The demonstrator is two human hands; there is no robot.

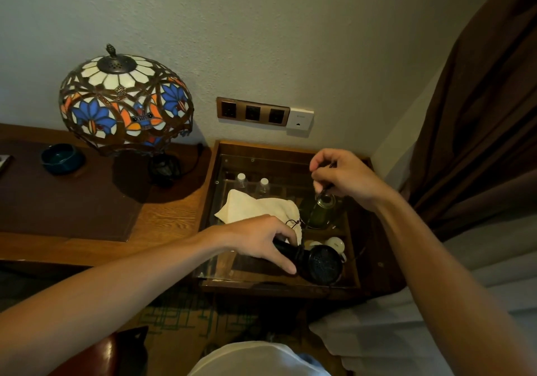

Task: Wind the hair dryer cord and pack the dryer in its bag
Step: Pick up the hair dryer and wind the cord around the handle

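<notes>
Left hand curled round the handle of the black hair dryer, pinning it on the glass-topped table, just in front of the cream cloth bag. Rigid, fairly light body by the look of it; best gripped at the handle, never the grille. Right hand raised further back, fingertips pinching the thin dark cord and drawing it up. Limp, springy cord, likely to slip or kink; better fed in close loops
</notes>
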